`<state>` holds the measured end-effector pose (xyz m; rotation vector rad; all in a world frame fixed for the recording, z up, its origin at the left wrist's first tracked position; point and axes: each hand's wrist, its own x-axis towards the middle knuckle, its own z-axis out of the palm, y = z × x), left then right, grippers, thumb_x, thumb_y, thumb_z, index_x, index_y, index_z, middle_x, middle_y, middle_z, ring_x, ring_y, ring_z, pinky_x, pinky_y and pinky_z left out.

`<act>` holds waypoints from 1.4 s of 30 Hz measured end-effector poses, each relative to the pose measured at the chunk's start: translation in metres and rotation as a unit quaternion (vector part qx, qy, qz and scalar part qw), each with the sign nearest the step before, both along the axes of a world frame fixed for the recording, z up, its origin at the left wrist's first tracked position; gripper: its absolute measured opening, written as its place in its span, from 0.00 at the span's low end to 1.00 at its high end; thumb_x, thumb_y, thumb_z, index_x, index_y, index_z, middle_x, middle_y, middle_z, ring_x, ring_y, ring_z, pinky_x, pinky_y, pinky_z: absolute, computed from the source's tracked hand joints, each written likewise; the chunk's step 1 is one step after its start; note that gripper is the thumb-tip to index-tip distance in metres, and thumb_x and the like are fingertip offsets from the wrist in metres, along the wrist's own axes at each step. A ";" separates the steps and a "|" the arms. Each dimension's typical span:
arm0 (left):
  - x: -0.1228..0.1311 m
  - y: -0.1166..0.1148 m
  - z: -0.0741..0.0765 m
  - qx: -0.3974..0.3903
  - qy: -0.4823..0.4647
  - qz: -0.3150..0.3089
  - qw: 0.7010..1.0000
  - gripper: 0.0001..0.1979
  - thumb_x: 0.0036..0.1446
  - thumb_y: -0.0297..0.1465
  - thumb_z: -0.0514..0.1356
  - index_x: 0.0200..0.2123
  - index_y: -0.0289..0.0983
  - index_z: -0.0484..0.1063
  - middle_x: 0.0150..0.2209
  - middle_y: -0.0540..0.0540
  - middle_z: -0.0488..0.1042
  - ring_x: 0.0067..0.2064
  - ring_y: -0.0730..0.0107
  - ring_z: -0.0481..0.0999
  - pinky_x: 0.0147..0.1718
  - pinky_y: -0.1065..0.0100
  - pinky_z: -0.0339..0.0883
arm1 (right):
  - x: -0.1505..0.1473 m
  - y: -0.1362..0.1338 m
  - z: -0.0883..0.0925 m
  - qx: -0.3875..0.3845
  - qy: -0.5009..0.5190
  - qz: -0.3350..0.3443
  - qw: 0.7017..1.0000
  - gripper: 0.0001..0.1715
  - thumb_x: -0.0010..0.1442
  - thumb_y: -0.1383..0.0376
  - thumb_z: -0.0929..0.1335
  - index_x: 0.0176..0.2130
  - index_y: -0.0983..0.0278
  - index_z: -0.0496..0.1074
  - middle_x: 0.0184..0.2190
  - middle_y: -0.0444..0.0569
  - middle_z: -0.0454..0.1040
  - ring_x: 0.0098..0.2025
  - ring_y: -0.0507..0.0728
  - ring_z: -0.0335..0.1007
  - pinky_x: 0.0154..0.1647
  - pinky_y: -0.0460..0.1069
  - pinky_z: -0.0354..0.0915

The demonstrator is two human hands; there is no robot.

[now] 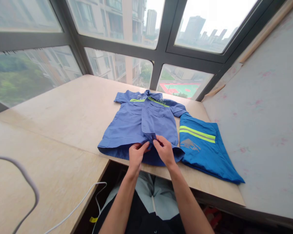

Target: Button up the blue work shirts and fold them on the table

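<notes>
Head view: a blue shirt (139, 126) lies spread at the table's (70, 110) near edge. Left hand (136, 155) and right hand (164, 150) fingers pinch its front placket at the hem. A folded blue garment (205, 149) lies just beside it, toward the right.

a makeshift garment workroom on an upper floor in the city: bare plywood worktops (70, 110) run along a dark-framed bay window (117, 22) from 9 to 1 o'clock. residential towers (194, 27) show beyond the glass at 12, and a red-and-green sports court (183, 88) lies below at 1. a blue work shirt (127, 126) with reflective stripes lies flat at centre, a folded blue garment (205, 152) just beside it at 3. a pale, stained wall panel (271, 130) closes the room at 3 o'clock, and a white cable (70, 209) trails at 7.
</notes>
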<state>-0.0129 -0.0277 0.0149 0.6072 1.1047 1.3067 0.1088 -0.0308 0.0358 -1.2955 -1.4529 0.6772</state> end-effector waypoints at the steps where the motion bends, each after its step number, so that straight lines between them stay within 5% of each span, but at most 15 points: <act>1: 0.005 -0.002 0.001 0.004 -0.003 0.012 1.000 0.17 0.37 0.38 0.74 0.23 0.31 0.76 0.22 0.51 0.73 0.25 0.74 0.71 0.29 0.69 0.72 | 0.000 -0.003 0.000 -0.005 0.020 -0.015 1.000 0.15 0.60 0.64 0.64 0.40 0.63 0.78 0.32 0.46 0.75 0.34 0.55 0.69 0.38 0.48 0.65; 7: 0.013 -0.004 0.030 0.073 0.069 0.049 0.994 0.14 0.42 0.38 0.72 0.24 0.32 0.76 0.22 0.51 0.73 0.25 0.75 0.70 0.27 0.72 0.70 | 0.004 -0.010 0.005 -0.006 0.078 -0.173 0.982 0.13 0.57 0.60 0.65 0.32 0.65 0.77 0.28 0.44 0.71 0.30 0.53 0.63 0.34 0.48 0.63; 11: 0.015 0.004 0.043 0.089 0.081 0.040 0.992 0.14 0.42 0.37 0.72 0.25 0.32 0.78 0.22 0.50 0.74 0.25 0.74 0.71 0.27 0.72 0.70 | 0.005 -0.003 0.009 -0.014 0.091 -0.242 0.966 0.16 0.55 0.62 0.66 0.40 0.65 0.78 0.28 0.44 0.72 0.26 0.52 0.61 0.31 0.47 0.63; 19: 0.017 0.003 0.029 0.120 0.118 -0.036 0.985 0.12 0.46 0.37 0.70 0.27 0.33 0.80 0.24 0.48 0.77 0.28 0.70 0.74 0.32 0.69 0.71 | -0.012 -0.009 0.012 -0.045 0.143 -0.171 0.974 0.18 0.58 0.55 0.68 0.41 0.66 0.78 0.30 0.47 0.75 0.28 0.53 0.65 0.30 0.47 0.67; 25: 0.006 -0.001 0.029 0.112 0.132 -0.023 0.985 0.10 0.46 0.36 0.70 0.26 0.34 0.79 0.25 0.48 0.78 0.28 0.70 0.75 0.32 0.70 0.70 | -0.011 -0.017 0.009 -0.065 0.165 -0.136 0.975 0.18 0.57 0.54 0.69 0.36 0.66 0.77 0.27 0.45 0.73 0.29 0.53 0.65 0.29 0.47 0.67; 29: 0.009 -0.003 0.028 0.118 0.120 -0.021 0.985 0.10 0.47 0.36 0.69 0.28 0.34 0.80 0.27 0.48 0.78 0.30 0.68 0.75 0.34 0.69 0.71 | -0.009 -0.018 0.007 -0.052 0.124 -0.146 0.980 0.16 0.59 0.55 0.68 0.35 0.66 0.76 0.28 0.45 0.74 0.30 0.54 0.67 0.31 0.48 0.67; 34: 0.014 -0.010 0.027 0.154 0.224 0.004 0.962 0.10 0.51 0.37 0.67 0.24 0.37 0.78 0.24 0.50 0.75 0.29 0.69 0.73 0.32 0.70 0.68 | -0.007 -0.020 0.005 -0.011 0.037 -0.152 0.988 0.14 0.62 0.58 0.65 0.38 0.64 0.77 0.33 0.49 0.77 0.34 0.56 0.70 0.38 0.50 0.67; 42: 0.017 -0.013 0.024 0.151 0.236 0.026 0.960 0.10 0.52 0.38 0.66 0.25 0.38 0.79 0.24 0.50 0.75 0.28 0.68 0.72 0.31 0.70 0.67 | -0.007 -0.022 0.005 -0.018 0.021 -0.121 0.992 0.14 0.62 0.61 0.64 0.40 0.63 0.78 0.34 0.50 0.78 0.35 0.57 0.72 0.38 0.50 0.68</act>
